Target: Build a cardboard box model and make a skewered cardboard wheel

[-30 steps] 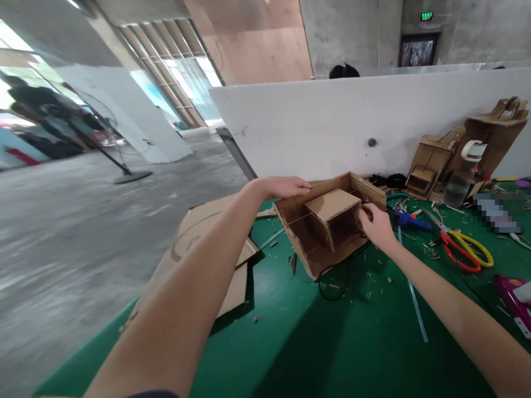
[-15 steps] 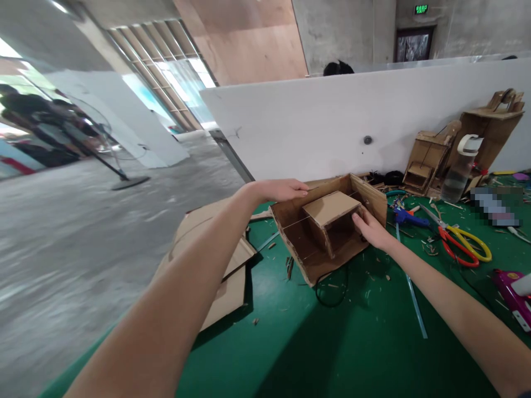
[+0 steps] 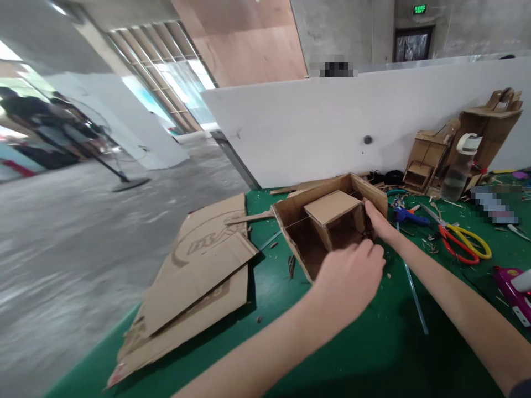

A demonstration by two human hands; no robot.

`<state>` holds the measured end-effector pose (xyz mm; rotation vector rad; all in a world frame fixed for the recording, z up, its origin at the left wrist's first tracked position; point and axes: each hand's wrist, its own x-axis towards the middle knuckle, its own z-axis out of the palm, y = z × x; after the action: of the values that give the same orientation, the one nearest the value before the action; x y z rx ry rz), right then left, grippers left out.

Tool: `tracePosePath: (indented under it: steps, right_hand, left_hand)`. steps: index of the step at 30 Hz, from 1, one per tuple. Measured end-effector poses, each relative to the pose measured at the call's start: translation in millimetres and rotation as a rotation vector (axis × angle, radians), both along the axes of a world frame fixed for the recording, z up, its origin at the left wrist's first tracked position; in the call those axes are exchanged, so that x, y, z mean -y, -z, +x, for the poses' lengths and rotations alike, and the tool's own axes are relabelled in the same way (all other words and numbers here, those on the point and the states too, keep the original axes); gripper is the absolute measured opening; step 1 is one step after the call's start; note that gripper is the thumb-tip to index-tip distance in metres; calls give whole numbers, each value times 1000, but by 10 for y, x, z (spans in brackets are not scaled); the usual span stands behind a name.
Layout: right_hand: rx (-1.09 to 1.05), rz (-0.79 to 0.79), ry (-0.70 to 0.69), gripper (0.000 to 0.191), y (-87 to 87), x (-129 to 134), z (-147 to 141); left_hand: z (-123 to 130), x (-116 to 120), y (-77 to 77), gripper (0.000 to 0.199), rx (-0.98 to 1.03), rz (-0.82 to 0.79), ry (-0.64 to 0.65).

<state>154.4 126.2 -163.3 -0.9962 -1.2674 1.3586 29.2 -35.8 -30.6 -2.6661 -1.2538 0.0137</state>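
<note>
An open cardboard box [image 3: 299, 237] lies on the green table with its hollow side towards me. Inside it sits a smaller cardboard box [image 3: 334, 207], and thin strings or wires run from it to the outer walls. My right hand [image 3: 376, 222] is closed at the right side of the smaller box, its fingertips partly hidden behind the cardboard. My left hand [image 3: 350, 276] is in front of the box's lower edge with fingers curled in. Its fingertips and anything between them are hidden from me.
Flat cardboard sheets [image 3: 194, 276] lie at the left. To the right are scissors [image 3: 460, 241], a blue-handled tool [image 3: 410, 216], a clear strip [image 3: 416, 298], a magenta device [image 3: 512, 293] and a water bottle [image 3: 457, 168]. Cardboard models [image 3: 427, 155] stand by the white partition [image 3: 311, 127].
My left hand has left the box's upper left edge and come down and right to its front, curling. The right hand has shifted slightly right. The box has barely moved.
</note>
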Motion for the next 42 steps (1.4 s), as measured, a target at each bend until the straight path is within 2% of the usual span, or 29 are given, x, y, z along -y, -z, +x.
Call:
tracePosePath:
  steps: [2,4,7,13,22,31,37,40,42]
  right_hand:
    - [-19,-50,-1,75,-22,-11,11]
    - [-37,-90,-19,74,-40,-38,24]
    - [-65,-111,-33,76,-49,-94,32]
    - [-116,-104,-25,75,-65,-105,26]
    - [-77,-71,-21,77,-148,-42,54]
    - [-135,-87,-16,74,-177,-18,80]
    - [-109,-100,3,74,-197,-11,69]
    - [-42,-136,-28,67,-299,37,136]
    - [111,-176,-100,61,-442,92,260]
  left_hand:
    - [147,-74,311,23,3,-36,-27]
    - [231,-251,534,20,14,-10,-154]
    - [295,-505,661,24,60,30,-283]
    - [400,-682,649,34,71,36,-292]
    - [435,-813,752,56,10,22,-313]
    - [607,-1012,665,47,-18,-113,-384]
    - [633,-1095,649,47,16,-113,-447]
    - [644,-1122,668,46,21,-114,-449]
    - [649,-1141,688,46,21,-121,-447]
